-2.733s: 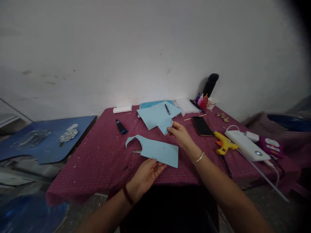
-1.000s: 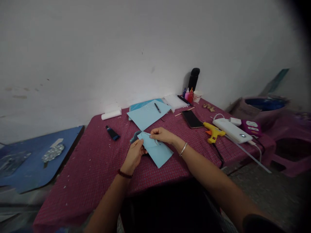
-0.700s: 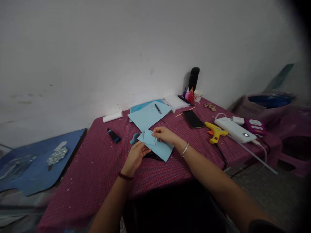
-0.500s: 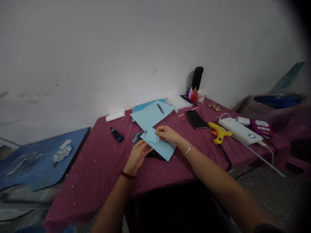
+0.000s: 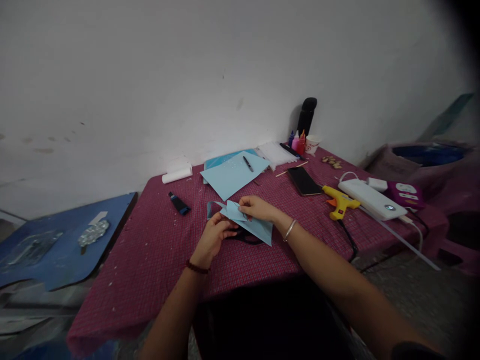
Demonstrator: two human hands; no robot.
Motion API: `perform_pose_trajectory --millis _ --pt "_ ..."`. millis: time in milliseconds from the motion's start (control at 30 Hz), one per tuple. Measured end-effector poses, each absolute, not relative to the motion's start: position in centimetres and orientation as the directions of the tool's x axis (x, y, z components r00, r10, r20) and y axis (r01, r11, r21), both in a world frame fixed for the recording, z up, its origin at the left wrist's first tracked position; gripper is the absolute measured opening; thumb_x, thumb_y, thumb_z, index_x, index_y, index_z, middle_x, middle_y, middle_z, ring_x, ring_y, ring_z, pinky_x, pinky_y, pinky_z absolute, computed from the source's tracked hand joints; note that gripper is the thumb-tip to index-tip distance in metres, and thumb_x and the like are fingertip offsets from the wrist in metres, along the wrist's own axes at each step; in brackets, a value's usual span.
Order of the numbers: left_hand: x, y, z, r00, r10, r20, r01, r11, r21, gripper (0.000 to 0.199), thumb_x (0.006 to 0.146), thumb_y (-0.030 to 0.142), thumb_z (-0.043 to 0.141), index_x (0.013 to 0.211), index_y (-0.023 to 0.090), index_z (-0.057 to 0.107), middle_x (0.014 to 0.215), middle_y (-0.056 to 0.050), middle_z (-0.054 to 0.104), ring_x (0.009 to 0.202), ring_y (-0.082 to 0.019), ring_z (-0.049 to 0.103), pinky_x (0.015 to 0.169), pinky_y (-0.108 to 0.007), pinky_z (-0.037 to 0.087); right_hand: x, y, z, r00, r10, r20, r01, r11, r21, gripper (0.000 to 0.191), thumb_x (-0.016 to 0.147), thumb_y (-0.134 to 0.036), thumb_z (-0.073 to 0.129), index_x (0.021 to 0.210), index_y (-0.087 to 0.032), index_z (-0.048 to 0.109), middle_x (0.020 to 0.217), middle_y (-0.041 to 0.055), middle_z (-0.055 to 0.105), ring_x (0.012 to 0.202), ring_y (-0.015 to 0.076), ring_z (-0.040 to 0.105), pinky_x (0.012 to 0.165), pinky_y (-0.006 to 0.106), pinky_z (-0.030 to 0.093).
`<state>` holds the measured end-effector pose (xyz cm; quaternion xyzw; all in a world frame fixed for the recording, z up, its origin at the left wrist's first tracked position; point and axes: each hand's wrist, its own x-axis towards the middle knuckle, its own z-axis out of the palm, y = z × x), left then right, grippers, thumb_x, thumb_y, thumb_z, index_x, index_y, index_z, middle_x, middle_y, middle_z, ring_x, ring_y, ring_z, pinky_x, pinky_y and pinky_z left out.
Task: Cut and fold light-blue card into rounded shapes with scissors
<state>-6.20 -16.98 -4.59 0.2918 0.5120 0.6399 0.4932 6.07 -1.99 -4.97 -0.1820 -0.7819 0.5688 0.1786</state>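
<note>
My left hand (image 5: 213, 237) grips the left side of a light blue sheet of paper (image 5: 261, 230), its fingers closed at the edge. A smaller light blue piece of paper (image 5: 234, 212) with a dark line along its edge lies over that sheet. My right hand (image 5: 258, 208) pinches this small piece by its right side. Under the sheet, close to my left fingertips, lies a black object with curved parts (image 5: 248, 239), mostly covered, so its kind is unclear. A curled light blue strip (image 5: 210, 209) shows just behind my left hand.
Farther back a large light blue sheet (image 5: 225, 178) carries a black pen (image 5: 248, 163). To the right are a phone (image 5: 303, 181), a yellow glue gun (image 5: 340, 202) and a white power bank (image 5: 371, 199) with cables. A dark blue-black object (image 5: 179, 204) lies left; small bottles (image 5: 301, 144) stand behind.
The small piece of paper has tilted and sits flatter over the sheet, with my right hand still on it. The curled strip behind my left hand has opened into a loop.
</note>
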Motion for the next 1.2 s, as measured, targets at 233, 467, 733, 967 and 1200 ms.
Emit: perform_pose_trajectory --millis 233,467,733,967,1200 --pt "-6.4 -16.5 -4.6 -0.441 0.869 -0.224 -0.370 0.051 0.928 0.025 0.067 0.027 0.070 0.085 0.015 0.057 0.075 -0.004 0.067 0.059 -0.016 0.065 0.054 -0.029 0.054 5.6 -2.1 -5.3 -0.885 0.462 0.062 0.067 0.257 -0.964 0.007 0.074 -0.013 0.050 0.078 -0.018 0.050 0.062 -0.0055 0.051 0.051 0.0089 0.048 0.048 0.021 0.039" --pt "-7.7 -16.4 -4.9 -0.619 0.759 -0.201 -0.367 -0.054 0.928 0.020 0.076 0.028 0.062 0.089 0.019 0.050 0.072 0.000 0.067 0.057 -0.013 0.065 0.054 -0.025 0.053 7.4 -1.6 -3.9 -0.848 0.519 0.106 0.021 0.233 -0.972 0.006 0.072 -0.014 0.054 0.077 -0.015 0.054 0.063 -0.0051 0.048 0.055 0.0083 0.043 0.050 0.020 0.032" --pt "-7.7 -14.8 -5.3 -0.557 0.791 -0.252 -0.440 -0.024 0.898 0.019 0.074 0.021 0.069 0.087 0.019 0.056 0.077 0.000 0.069 0.063 -0.010 0.065 0.058 -0.021 0.053 7.7 -1.6 -5.8 -0.789 0.614 0.008 0.111 0.154 -0.982 0.006 0.072 -0.012 0.052 0.076 -0.017 0.053 0.057 -0.0074 0.046 0.045 0.0067 0.040 0.042 0.018 0.031" --pt "-6.5 -13.5 -4.3 -0.320 0.856 -0.405 -0.402 0.265 0.877 0.024 0.075 0.018 0.069 0.097 0.011 0.063 0.082 -0.013 0.072 0.062 -0.020 0.069 0.052 -0.029 0.057 7.4 -1.9 -6.0 -0.798 0.602 -0.006 0.110 0.136 -0.985 0.007 0.074 -0.010 0.053 0.076 -0.017 0.053 0.055 -0.0084 0.047 0.041 0.0059 0.041 0.040 0.018 0.032" --pt "-5.3 -14.1 -4.9 -0.411 0.870 -0.272 -0.398 0.098 0.912 0.022 0.082 0.022 0.063 0.102 0.013 0.061 0.096 -0.011 0.072 0.072 -0.018 0.069 0.063 -0.030 0.059 7.6 -1.6 -5.9 -0.773 0.635 0.020 0.063 0.108 -0.992 0.008 0.073 -0.016 0.057 0.073 -0.018 0.050 0.052 -0.0084 0.046 0.043 0.0071 0.043 0.042 0.019 0.034"
